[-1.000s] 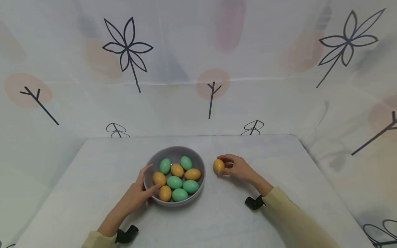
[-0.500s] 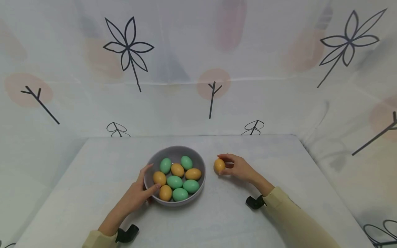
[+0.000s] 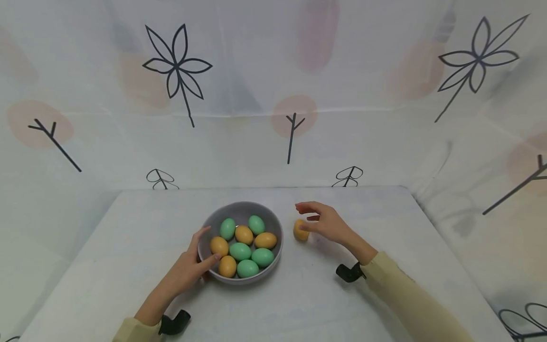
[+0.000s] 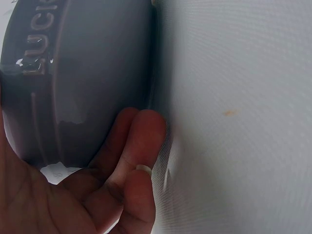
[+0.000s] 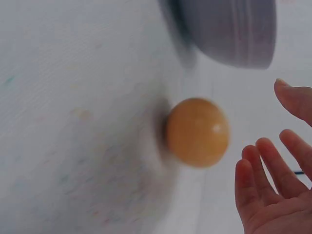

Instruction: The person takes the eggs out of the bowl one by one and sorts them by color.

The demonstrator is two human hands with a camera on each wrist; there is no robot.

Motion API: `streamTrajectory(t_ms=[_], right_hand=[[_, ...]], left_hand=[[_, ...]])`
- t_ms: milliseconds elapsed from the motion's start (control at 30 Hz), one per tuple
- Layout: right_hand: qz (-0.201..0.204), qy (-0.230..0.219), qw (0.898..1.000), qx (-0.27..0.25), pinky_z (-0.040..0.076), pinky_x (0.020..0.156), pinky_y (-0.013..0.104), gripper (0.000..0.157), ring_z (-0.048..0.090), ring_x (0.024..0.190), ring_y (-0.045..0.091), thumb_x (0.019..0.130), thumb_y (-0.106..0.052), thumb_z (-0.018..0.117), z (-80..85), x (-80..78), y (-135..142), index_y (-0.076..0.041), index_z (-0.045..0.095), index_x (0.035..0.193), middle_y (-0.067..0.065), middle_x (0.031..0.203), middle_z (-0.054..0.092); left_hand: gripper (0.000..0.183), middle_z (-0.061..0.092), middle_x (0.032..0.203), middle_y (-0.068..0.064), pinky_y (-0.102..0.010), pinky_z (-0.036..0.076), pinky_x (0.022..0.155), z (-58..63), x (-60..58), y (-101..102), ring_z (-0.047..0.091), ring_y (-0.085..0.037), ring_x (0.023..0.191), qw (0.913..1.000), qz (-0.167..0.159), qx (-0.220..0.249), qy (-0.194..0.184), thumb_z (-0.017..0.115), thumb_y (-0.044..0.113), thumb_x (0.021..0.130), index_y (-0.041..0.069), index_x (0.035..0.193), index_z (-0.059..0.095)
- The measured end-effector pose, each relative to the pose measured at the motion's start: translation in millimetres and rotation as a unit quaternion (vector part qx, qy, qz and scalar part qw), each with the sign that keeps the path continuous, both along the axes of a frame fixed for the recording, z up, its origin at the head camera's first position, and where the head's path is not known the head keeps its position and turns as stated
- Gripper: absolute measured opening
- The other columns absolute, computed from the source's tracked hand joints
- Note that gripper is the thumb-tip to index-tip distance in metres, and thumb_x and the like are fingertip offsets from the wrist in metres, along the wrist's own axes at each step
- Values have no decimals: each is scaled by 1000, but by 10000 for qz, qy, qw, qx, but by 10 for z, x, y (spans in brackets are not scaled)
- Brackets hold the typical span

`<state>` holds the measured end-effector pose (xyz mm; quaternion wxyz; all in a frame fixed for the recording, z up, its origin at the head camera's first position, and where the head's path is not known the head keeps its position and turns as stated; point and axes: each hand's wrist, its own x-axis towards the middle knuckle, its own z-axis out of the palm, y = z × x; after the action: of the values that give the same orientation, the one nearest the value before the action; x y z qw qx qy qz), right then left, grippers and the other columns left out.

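A round grey bowl [image 3: 237, 209] stands on the table, with several green eggs [image 3: 248, 269] and orange eggs [image 3: 266, 240] in it. My left hand [image 3: 183, 273] grips the bowl's left side, thumb over the rim; in the left wrist view its other fingers [image 4: 145, 136] lie low by the bowl's outer wall [image 4: 102, 68]. Right of the bowl, a single orange egg [image 3: 300, 233] rests on the table. Just above it is my right hand [image 3: 330, 225], fingers parted and holding nothing. The right wrist view shows that egg [image 5: 197, 132] apart from the hand [image 5: 278, 187].
White cloth covers the table [image 3: 273, 313]. A patterned cloth backdrop [image 3: 239, 142] rises behind it and at both sides. Each wrist carries a small black device [image 3: 175, 323].
My right hand has let go of the orange egg and lifted slightly, its fingers spreading. The egg stays where it was on the table. My left hand and the bowl have not moved.
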<state>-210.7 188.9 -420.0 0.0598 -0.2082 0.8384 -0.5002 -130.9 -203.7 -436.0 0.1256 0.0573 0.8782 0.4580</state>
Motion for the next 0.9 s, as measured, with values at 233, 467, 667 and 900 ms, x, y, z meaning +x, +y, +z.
streamTrajectory(t_ms=[233,467,667,900], right_hand=[[465,222,9986,120,46,98,42,54,57,121,25,86,-16,80,250,-18,-289,-6,59,134,9,133,60],[1081,329,9933,255,46,97,47,55,58,119,27,87,-19,79,420,-35,-634,-2,59,135,14,132,61],[1594,92,9870,173,45,98,47,48,56,120,30,89,-12,76,472,-92,-914,0,60,133,16,132,61],[1963,124,9795,432,47,98,40,46,58,118,26,91,-13,73,540,-189,-1221,0,61,133,16,131,61]], left_hand=[[79,61,75,-7,-35,46,65,4,3,2,59,-21,64,10000,16,-45,5,65,43,95,33,155,15],[78,61,75,-7,-36,46,65,3,-9,-5,59,-22,64,10000,14,-39,-29,64,43,95,33,155,15],[78,61,75,-7,-36,47,65,-8,-22,-4,59,-21,63,10000,17,-77,-7,64,44,95,33,155,14],[78,62,74,-6,-36,46,66,5,-13,-13,59,-21,64,9999,23,-104,-55,63,44,96,33,155,14]])
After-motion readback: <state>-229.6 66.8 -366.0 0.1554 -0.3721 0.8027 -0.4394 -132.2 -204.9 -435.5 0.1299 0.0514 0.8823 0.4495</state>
